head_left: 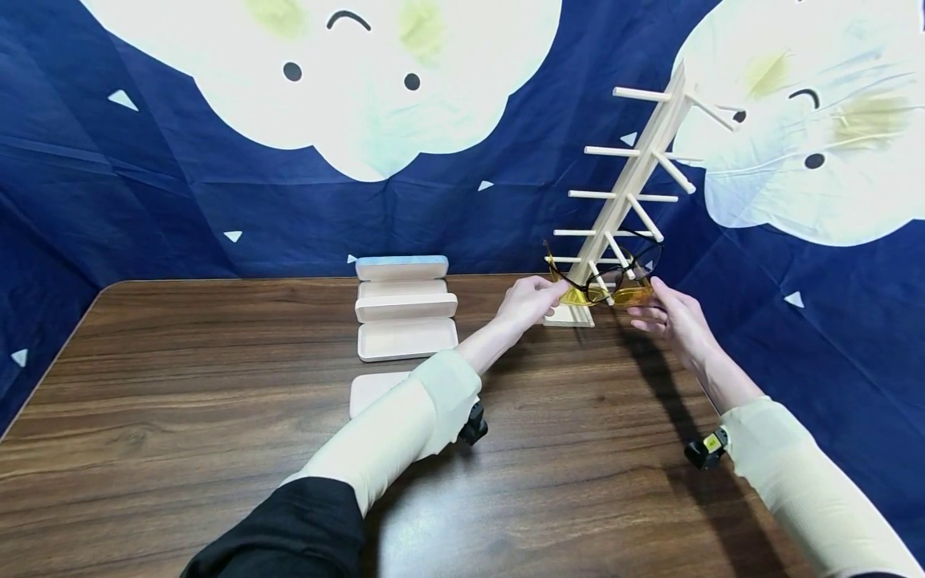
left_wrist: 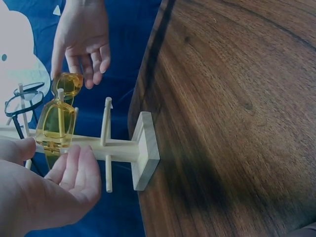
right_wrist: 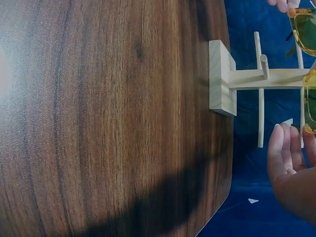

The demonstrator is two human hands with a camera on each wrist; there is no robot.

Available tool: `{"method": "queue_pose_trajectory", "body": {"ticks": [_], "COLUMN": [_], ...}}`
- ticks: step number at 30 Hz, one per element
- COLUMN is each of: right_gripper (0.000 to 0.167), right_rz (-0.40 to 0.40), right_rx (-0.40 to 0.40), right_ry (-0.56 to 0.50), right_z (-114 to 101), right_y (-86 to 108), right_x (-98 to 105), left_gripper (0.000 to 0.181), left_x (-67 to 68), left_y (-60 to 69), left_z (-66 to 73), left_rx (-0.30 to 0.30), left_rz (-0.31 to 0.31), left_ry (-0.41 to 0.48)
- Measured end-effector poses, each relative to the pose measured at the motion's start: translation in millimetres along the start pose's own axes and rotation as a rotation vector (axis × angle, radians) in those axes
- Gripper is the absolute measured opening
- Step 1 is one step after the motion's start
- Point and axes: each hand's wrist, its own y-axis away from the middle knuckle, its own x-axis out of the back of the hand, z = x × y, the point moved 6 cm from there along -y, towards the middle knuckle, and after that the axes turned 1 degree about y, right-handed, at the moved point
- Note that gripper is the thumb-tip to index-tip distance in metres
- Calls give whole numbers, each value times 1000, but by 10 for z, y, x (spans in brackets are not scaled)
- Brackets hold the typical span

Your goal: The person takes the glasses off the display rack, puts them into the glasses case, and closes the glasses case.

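Note:
Yellow-framed glasses (head_left: pixel 578 297) are at the lower pegs of a wooden stand (head_left: pixel 627 189), one peg end showing at their bridge in the left wrist view. My left hand (head_left: pixel 531 301) pinches one end of the frame (left_wrist: pixel 57 123) between thumb and fingers. At the other end, my right hand (head_left: pixel 679 321) holds the frame by thumb and index finger, its other fingers (left_wrist: pixel 94 66) loosely bent away. Black-framed glasses (left_wrist: pixel 24 103) hang just above the yellow pair on the stand. The right wrist view cuts off part of the yellow lenses (right_wrist: pixel 310 96).
Open pale glasses cases (head_left: pixel 407 339) stand at the table's back edge, left of the stand. Another pale case (head_left: pixel 372 391) lies nearer, partly under my left forearm. The stand's base (right_wrist: pixel 221 79) is by the edge of the wooden table (head_left: pixel 217 385); a blue cloth (head_left: pixel 217 193) hangs behind.

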Motion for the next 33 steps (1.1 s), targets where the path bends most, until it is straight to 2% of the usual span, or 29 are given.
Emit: {"method": "queue_pose_trajectory", "body": {"ticks": [23, 27, 33], "right_gripper": [29, 28, 29], "right_rz": [50, 44, 81], "right_rx": [-22, 0, 45], "right_ry": [106, 93, 117], "right_z": [-18, -50, -102], "right_y": [23, 30, 46], "right_x": [72, 86, 122], "left_gripper": [35, 35, 36], "left_x": [30, 36, 38], "left_y": [20, 25, 27], "left_z": [15, 8, -7], "left_rx": [5, 3, -5], "left_rz": [-4, -7, -14], "left_ry": [-5, -3, 26]}}
